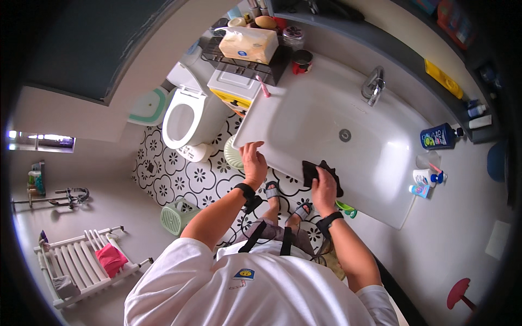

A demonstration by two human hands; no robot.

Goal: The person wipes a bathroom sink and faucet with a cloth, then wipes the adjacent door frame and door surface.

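Observation:
My right hand [325, 191] grips a dark cloth [310, 172] over the front rim of the white washbasin [318, 110]. Part of the cloth hangs down into the basin side. My left hand [253, 163] is raised by the basin's left front corner, fingers apart and slightly bent, with nothing in it. Whether its fingertips touch the rim I cannot tell. A chrome faucet [373, 86] stands at the back of the basin, and the round drain [345, 135] shows in its floor. On the left ledge lies a pink toothbrush [264, 87].
A red and black mug [302, 62] and a tissue pack [249, 44] on a dark rack stand at the back left. Several bottles, including a blue pump bottle [438, 136], line the right ledge. A toilet [183, 118] and green stool [178, 216] are to the left.

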